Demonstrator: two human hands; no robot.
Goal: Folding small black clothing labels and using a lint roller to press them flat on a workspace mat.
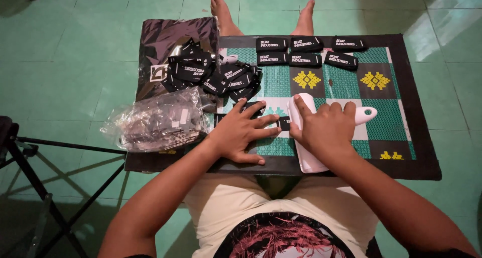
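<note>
Two bare hands work at the near edge of a green, black and white woven mat with yellow diamond patterns [396, 112], laid on a green tiled floor [75, 62]. The left hand [241, 132] lies flat, fingers spread wide apart, pressing down on a small black rectangular fabric label [284, 123] whose end shows just past the fingertips, at about three o'clock from the palm. The right hand [324, 130] rests palm down on a white plastic flat-bodied tool with a looped handle [365, 115] — its fingers are together and curled over the body, the forefinger stretched out toward twelve o'clock along the white surface. The looped handle sticks out at three o'clock from that hand. The label lies between the two hands, touching the tool's left edge.

At twelve o'clock from the hands, six more black fabric labels with white lettering [306, 51] lie in two neat rows at the far end of the mat. At eleven o'clock sits a loose heap of the same black labels [211, 72], partly on a dark glossy plastic bag [165, 42]. At nine o'clock from the left hand lies a crumpled clear plastic bag with dark contents [155, 122]. Two bare feet [263, 14] show beyond the mat — a black metal stand [30, 172] is well apart, at eight o'clock.
</note>
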